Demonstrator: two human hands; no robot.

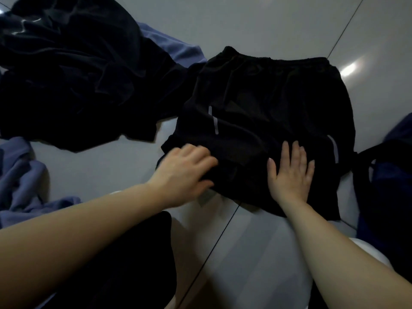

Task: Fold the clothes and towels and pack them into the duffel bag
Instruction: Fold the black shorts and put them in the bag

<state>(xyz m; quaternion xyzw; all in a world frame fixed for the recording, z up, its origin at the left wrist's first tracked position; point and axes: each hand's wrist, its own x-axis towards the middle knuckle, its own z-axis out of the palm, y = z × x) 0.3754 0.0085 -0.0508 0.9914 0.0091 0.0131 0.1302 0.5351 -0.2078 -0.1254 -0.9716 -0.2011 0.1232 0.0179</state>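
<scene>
Two hands work on glossy grey floor tiles: your right hand presses flat on black shorts spread mid-floor, your left hand pinches their hem.

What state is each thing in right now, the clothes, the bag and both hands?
Black shorts with reflective stripes: spread on floor, partly folded.
Left hand: gripping the shorts' edge.
Right hand: flat, pressing the shorts.
Black clothes pile: crumpled, unfolded.
Blue towel: crumpled.
Dark blue bag: state unclear.
</scene>
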